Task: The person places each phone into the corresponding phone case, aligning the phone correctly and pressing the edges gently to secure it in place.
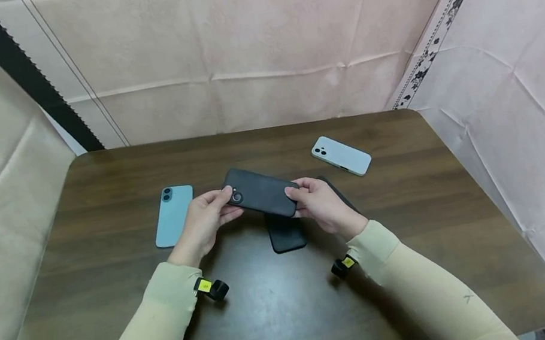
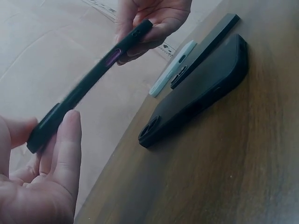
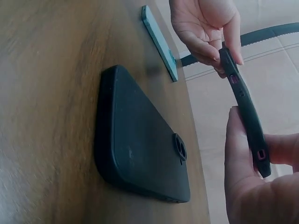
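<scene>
A black phone case (image 1: 267,193) with a round camera ring is held tilted above the table between both hands. My left hand (image 1: 206,218) pinches its camera end, thumb on the back face. The opposite end is gripped by my right hand (image 1: 324,206) between thumb and fingers. Seen edge-on in the left wrist view, the held case (image 2: 88,84) shows a purplish patch through a side cutout. Beneath it, another black phone case (image 3: 140,140) lies on the table with its camera ring up. In the head view the held case partly covers this lower case (image 1: 287,237).
A light blue phone case (image 1: 171,218) lies beside the left hand. Farther back on the right is a pale blue-white one (image 1: 342,155). Another dark case (image 1: 342,195) lies partly hidden behind the right hand. Cloth walls surround the brown wooden table (image 1: 257,330).
</scene>
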### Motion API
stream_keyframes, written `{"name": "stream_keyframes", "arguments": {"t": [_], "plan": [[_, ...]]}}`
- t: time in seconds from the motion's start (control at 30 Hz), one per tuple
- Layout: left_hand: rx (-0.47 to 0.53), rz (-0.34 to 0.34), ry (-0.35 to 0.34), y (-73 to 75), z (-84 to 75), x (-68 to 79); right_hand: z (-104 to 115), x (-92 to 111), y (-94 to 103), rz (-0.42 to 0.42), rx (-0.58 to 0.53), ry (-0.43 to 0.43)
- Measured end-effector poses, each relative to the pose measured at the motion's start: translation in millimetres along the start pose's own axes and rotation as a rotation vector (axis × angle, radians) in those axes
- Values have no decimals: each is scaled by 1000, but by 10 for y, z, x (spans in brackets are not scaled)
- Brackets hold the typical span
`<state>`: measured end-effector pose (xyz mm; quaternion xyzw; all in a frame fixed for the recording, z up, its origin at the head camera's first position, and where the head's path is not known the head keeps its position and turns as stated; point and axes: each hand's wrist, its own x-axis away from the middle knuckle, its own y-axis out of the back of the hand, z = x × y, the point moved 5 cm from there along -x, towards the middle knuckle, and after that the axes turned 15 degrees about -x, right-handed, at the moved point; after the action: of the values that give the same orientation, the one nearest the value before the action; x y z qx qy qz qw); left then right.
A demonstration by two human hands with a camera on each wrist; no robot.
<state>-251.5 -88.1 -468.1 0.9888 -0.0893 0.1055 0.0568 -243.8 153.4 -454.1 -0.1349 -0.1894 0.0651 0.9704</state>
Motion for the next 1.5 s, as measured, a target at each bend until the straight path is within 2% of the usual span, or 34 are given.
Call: {"name": "stream_keyframes", "arguments": {"t": [0.2,0.3,0.4,0.57,0.67,0.83,0.97,1.1,1.33,1.5], "plan": [[138,37,-21,-58,-26,-17,-49,20,-27,-17,-147,-3],[185,61,-15,-112,-26,-25,-75,40,-81,20,-206,-9],[191,53,-13,-148,-32,-33,-97,61,-132,74,-226,-23],[159,-60,14,-126,-21,-63,-146,78,-179,175,-179,-65],[117,-100,33,-105,-6,-72,-186,82,-215,239,-118,-102],[71,-98,21,-97,-14,-65,-197,86,-257,277,-32,-109],[65,-73,-4,-93,-45,-61,-195,97,-275,289,0,-107],[78,-58,1,-89,-70,-65,-205,108,-286,301,-1,-106],[79,-139,34,-45,-82,-106,-249,99,-290,301,-6,-110],[18,-183,22,-23,-91,-117,-284,97,-312,332,-3,-106]]}}
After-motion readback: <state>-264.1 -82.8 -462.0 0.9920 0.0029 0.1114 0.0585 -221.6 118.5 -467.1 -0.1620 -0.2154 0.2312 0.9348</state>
